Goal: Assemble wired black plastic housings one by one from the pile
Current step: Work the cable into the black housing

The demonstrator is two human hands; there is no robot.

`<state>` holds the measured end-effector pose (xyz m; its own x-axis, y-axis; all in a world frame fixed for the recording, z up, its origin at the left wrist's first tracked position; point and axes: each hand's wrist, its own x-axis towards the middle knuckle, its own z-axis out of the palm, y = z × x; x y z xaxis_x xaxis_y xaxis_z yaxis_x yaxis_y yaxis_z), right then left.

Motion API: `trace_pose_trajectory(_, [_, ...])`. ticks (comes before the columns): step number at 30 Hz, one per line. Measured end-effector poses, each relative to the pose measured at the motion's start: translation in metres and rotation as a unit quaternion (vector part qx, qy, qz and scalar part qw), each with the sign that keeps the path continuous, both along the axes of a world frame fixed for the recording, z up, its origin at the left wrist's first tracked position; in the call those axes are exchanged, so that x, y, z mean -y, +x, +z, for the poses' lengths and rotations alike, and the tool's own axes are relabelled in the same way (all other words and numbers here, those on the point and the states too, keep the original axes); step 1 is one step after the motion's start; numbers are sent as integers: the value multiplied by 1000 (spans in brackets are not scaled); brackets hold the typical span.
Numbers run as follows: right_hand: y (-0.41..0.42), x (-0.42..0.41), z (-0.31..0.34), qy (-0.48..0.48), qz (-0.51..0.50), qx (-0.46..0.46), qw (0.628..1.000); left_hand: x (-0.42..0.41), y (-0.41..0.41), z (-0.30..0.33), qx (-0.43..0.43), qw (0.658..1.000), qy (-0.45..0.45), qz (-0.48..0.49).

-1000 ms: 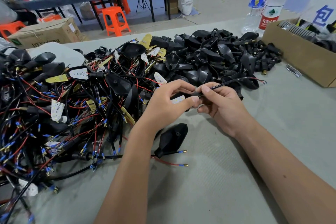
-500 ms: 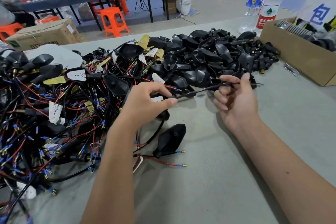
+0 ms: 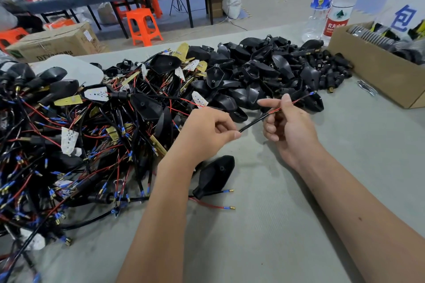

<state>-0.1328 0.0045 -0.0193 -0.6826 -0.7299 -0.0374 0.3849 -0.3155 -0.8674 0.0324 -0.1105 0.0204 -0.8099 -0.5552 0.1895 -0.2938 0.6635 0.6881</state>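
Closest on the grey bench (image 3: 264,236) lies one black housing (image 3: 215,176) with two thin wires ending in small gold tips. It sits apart from the pile, below the left hand (image 3: 202,138). It looks light and hard, so it should be easy to lift by its fat body, not by the wires.

A bit farther, both hands hold one wire (image 3: 255,122) up in the air between them. The left fingers are pinched shut on the black covered end. The right hand (image 3: 288,126) has the red part held between thumb and a finger, while its other fingers curl loosely. The wire looks soft and bendy, so pull gently.

Farther back sits the big pile (image 3: 76,126) of tangled wires, then loose black shells (image 3: 259,69). The tangle could snag.
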Motion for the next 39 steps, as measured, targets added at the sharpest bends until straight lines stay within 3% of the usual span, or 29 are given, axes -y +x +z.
trace_pose_trajectory(5, [-2, 1, -3, 4, -4, 9, 1000, 11, 6, 1, -2, 999, 38, -15])
trace_pose_trajectory(9, [-5, 0, -6, 4, 7, -7, 1000, 10, 3, 0, 48, 999, 2, -10])
trace_pose_trajectory(14, [1, 2, -3, 4, -8, -25, 1000, -27, -56, 8, -99, 991, -70, 59])
trace_pose_trajectory(16, [2, -3, -2, 51, -6, -100, 994, -44, -89, 14, -70, 996, -22, 48])
trace_pose_trajectory(18, [-5, -14, 0, 133, -3, -219, 967, -53, -114, 14, 26, 998, -44, 45])
trace_pose_trajectory(20, [-23, -31, 4, 175, 66, -264, 946, -52, -125, 10, 55, 995, -50, 68])
trace_pose_trajectory(23, [-63, -62, 15, 208, 213, -267, 916, -49, -129, -3, 35, 997, 32, 57])
trace_pose_trajectory(25, [-90, -69, 18, 237, 130, -256, 928, -51, -129, -12, 18, 997, 53, 49])
trace_pose_trajectory(27, [-116, -64, 16, 263, -79, -248, 929, -56, -130, -18, -2, 998, 26, 52])
trace_pose_trajectory(28, [-127, -59, 13, 295, -180, -286, 894, -58, -130, -20, -8, 998, 4, 57])
trace_pose_trajectory(29, [-137, -54, 11, 346, -245, -356, 833, -60, -130, -21, -16, 998, -11, 62])
trace_pose_trajectory(31, [-153, -46, 4, 440, -244, -495, 708, -63, -127, -23, -34, 997, -18, 68])
trace_pose_trajectory(32, [-160, -41, 2, 473, -208, -532, 671, -64, -125, -24, -41, 997, -16, 69])
trace_pose_trajectory(35, [-171, -31, -2, 524, -127, -590, 601, -64, -118, -27, -58, 995, -21, 75])
trace_pose_trajectory(37, [-171, -30, -3, 513, -138, -606, 591, -63, -113, -27, -61, 995, -22, 74])
trace_pose_trajectory(39, [-165, -34, 0, 482, -186, -604, 607, -62, -107, -28, -63, 995, -24, 73])
